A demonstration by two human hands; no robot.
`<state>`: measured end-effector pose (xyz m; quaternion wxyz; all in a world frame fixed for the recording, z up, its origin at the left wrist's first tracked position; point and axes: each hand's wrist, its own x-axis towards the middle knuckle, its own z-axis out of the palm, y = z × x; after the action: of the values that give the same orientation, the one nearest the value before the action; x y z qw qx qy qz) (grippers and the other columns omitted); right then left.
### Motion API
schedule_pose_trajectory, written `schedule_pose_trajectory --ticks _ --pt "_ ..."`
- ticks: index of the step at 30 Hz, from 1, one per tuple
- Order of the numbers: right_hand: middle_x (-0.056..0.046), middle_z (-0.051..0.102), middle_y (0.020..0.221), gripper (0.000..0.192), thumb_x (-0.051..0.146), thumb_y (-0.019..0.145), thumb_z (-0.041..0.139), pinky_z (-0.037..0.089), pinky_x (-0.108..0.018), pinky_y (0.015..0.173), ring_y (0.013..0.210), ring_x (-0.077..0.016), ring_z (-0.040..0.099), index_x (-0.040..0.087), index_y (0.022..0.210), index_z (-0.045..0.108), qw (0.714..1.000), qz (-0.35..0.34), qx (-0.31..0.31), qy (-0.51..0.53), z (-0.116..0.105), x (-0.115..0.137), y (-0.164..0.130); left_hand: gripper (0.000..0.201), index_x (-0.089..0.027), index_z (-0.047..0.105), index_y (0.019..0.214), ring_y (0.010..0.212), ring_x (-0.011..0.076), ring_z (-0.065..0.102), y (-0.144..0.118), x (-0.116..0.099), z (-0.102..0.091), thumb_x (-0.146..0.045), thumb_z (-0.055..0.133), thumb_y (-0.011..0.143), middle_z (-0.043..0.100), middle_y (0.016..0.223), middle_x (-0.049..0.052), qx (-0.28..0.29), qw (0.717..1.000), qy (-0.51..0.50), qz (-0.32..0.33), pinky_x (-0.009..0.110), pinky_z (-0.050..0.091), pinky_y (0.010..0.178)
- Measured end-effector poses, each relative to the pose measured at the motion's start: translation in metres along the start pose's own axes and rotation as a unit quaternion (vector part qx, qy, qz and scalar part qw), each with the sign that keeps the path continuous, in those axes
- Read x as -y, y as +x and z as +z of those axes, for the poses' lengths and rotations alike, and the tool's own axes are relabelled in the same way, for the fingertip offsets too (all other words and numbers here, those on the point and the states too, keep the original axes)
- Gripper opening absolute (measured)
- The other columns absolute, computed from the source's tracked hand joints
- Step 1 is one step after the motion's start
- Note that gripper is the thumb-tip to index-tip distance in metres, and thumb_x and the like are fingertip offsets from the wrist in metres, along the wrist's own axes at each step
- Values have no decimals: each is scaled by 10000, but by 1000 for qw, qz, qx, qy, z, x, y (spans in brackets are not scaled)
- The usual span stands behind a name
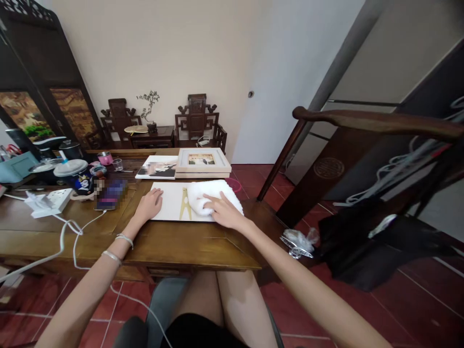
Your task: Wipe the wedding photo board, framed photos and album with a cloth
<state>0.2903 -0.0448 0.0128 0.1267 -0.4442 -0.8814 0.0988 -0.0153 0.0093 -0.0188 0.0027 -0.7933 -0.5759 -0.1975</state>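
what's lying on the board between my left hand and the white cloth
A pale wooden clothespin lies on the white board between left hand and cloth, in the head view.

I see a white cloth (212, 195), soft and bunched into thick folds, lying on the right half of a flat white board (167, 205). The board lies face-up near the front edge of the wooden table, its long side toward me. A gold, peg-shaped figure (184, 205) stands out on the board's surface just left of the cloth, touching its edge.

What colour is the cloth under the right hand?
White cloth, under the right hand; head view.
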Motion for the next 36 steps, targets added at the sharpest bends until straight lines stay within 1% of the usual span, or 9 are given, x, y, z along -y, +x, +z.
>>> schedule_pose_trajectory --ticks 3,6,13,16,20,25,28,33,36 --pt "-144 504 1443 480 20 744 402 122 -574 1163 1388 -230 400 175 1123 654 997 51 -52 -32 10 -10 38 424 -127 606 1258 1326 251 476 0 4 3 -246 396 908 569 1372 127 -7 1000 2 -3 403 368 1122" --pt "-182 502 1435 452 35 769 411 154 -544 1158 1377 -243 414 147 1132 655 993 68 -86 -50 15 -7 50 424 -131 616 1251 1314 247 492 -1 6 4 -252 395 910 575 1368 124 -14 1000 -1 -6 392 383 1110" --pt "-170 556 1387 456 14 708 432 148 -492 1171 1412 -213 358 157 1069 670 994 20 -88 -54 25 13 -10 434 -131 617 1255 1328 254 477 0 11 8 -274 392 913 565 1381 126 -19 1000 -22 -6 409 369 1117" --pt "-185 537 1402 466 1 690 418 164 -507 1162 1413 -228 357 149 1050 674 997 6 -73 -37 23 14 -16 442 -126 617 1257 1331 266 473 1 13 11 -278 389 910 560 1385 130 -22 999 -29 -7 424 369 1115" --pt "-199 509 1424 458 4 719 411 193 -535 1142 1413 -254 356 144 1071 670 998 29 -43 -19 14 2 16 456 -124 621 1258 1326 271 480 0 14 10 -291 387 905 566 1380 128 -25 999 -29 -8 425 376 1112" --pt "-177 545 1395 493 -10 716 397 190 -583 1120 1412 -260 357 167 1099 651 997 43 -58 -24 12 -11 50 471 -113 619 1264 1323 274 485 0 14 9 -308 374 911 558 1387 137 -23 999 -22 -3 429 378 1111" --pt "-179 540 1399 496 -9 711 400 164 -582 1130 1425 -242 333 169 1107 640 997 43 -63 -31 17 -3 36 465 -125 616 1266 1338 270 467 1 15 10 -303 373 911 560 1386 129 -23 999 -23 -4 429 375 1113" --pt "-200 499 1432 467 -11 694 408 133 -557 1158 1435 -240 311 145 1063 649 998 5 -49 -27 22 19 -15 455 -135 614 1268 1341 257 465 1 17 12 -297 383 910 561 1388 120 -19 999 -33 -4 409 353 1129" --pt "-187 496 1439 478 -19 679 398 110 -543 1172 1442 -225 296 149 1050 648 999 -8 -38 -15 19 18 -22 460 -126 617 1267 1356 256 446 1 16 12 -297 383 910 557 1391 123 -17 999 -35 -7 402 341 1137"
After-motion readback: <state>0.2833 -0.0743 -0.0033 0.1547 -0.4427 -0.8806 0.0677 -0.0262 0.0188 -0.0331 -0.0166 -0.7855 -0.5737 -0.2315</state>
